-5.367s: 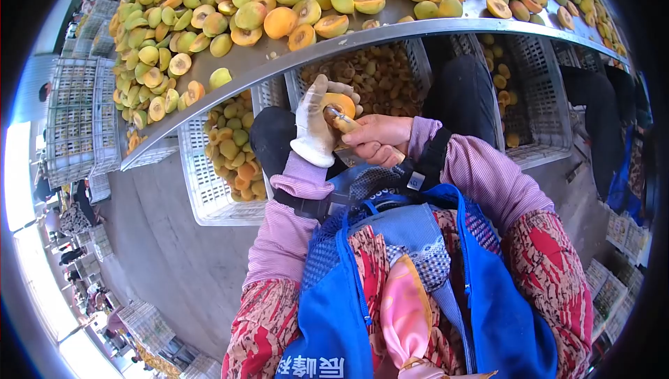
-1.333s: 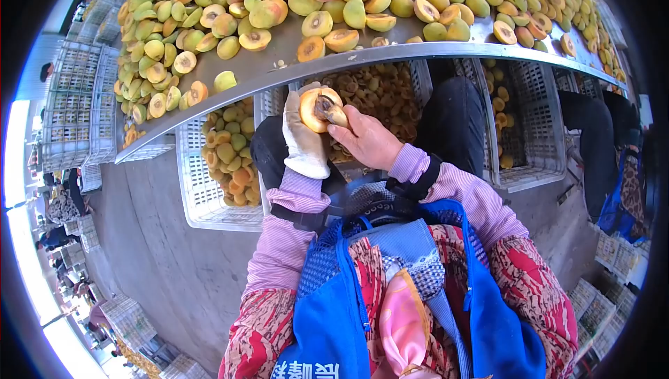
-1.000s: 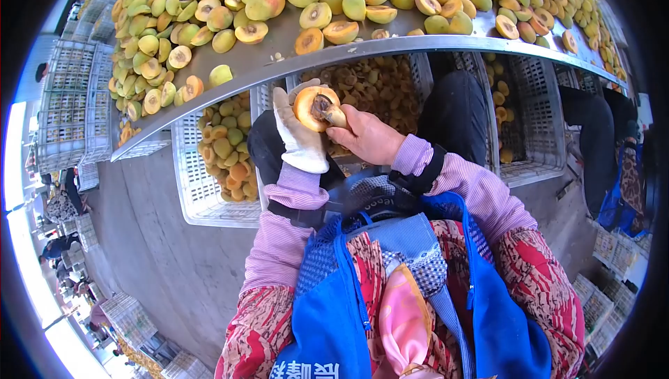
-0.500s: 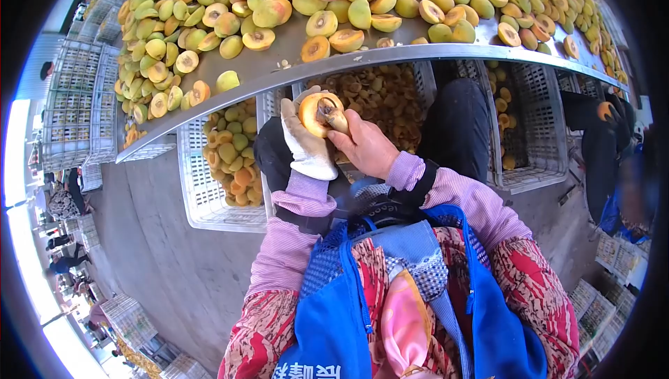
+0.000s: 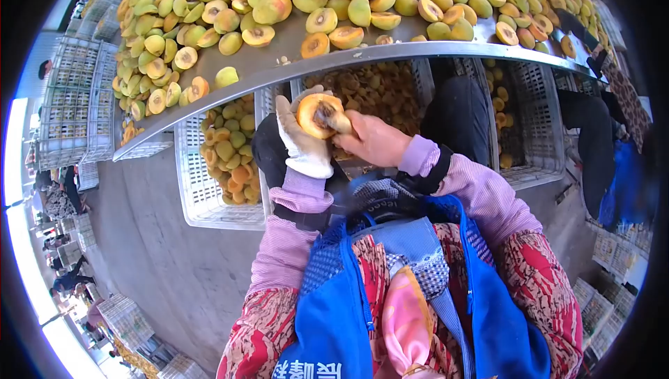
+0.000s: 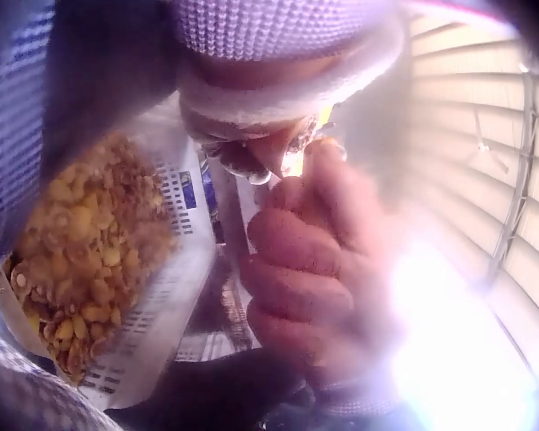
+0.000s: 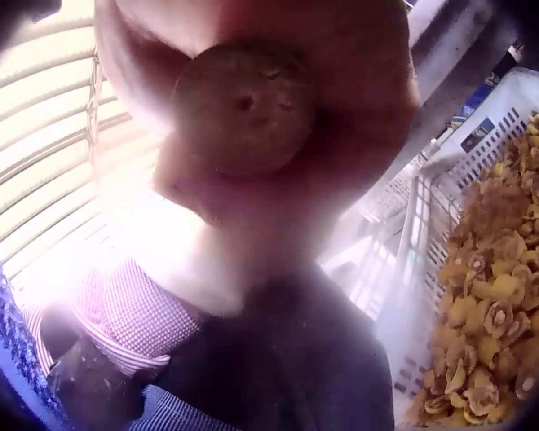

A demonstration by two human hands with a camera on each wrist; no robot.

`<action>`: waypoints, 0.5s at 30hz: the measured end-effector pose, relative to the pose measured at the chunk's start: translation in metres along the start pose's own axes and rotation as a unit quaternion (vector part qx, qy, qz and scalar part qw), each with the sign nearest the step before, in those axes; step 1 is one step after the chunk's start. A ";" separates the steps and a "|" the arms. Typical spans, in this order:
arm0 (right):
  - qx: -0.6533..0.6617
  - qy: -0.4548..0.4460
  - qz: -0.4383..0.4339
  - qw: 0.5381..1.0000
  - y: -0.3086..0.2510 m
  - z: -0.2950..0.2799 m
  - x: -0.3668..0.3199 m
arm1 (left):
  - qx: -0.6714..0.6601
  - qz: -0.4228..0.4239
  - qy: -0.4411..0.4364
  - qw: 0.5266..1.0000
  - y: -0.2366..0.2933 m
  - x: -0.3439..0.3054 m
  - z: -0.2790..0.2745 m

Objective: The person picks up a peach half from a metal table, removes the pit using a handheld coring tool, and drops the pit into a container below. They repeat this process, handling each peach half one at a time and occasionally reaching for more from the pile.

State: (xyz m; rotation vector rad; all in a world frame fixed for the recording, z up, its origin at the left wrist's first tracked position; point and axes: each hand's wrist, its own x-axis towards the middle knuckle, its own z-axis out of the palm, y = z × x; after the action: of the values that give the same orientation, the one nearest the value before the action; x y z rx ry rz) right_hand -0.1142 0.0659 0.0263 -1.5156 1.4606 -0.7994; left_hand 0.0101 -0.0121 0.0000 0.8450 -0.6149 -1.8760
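In the head view the gloved left hand holds a halved orange fruit, cut face up, with a dark patch at its middle. The bare right hand grips a tool with a pale handle, its end at that dark patch. The right wrist view shows the round wooden butt of the handle inside the curled right hand. Seen from the left wrist, the right hand's curled fingers are just below the gloved hand; the fruit is mostly hidden there.
Beyond the hands runs the metal table edge, with many halved fruits on the table. Under it stand a crate of fruit halves, another with small pieces and a third crate. Another person's arm reaches in at the right.
Since half a second ago, the right hand has turned slightly at the fruit and the fruit has tilted a little. At the far right, another person's arm has come over the table.
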 end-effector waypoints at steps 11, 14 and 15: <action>-0.102 0.237 -0.117 0.959 -0.014 -0.016 0.022 | -0.044 -0.064 -0.038 0.996 -0.010 0.008 -0.002; -0.149 0.233 -0.146 0.950 -0.005 -0.005 0.030 | -0.073 -0.099 -0.020 0.992 -0.007 0.004 0.004; -0.153 0.218 -0.138 0.954 -0.004 -0.004 0.031 | -0.074 -0.099 -0.020 0.992 -0.009 0.008 0.001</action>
State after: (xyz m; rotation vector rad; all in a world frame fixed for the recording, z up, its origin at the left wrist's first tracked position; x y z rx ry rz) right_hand -0.1126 0.0340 0.0282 -1.8901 1.7789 -1.1745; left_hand 0.0015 -0.0150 -0.0080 0.7955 -0.4222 -2.0936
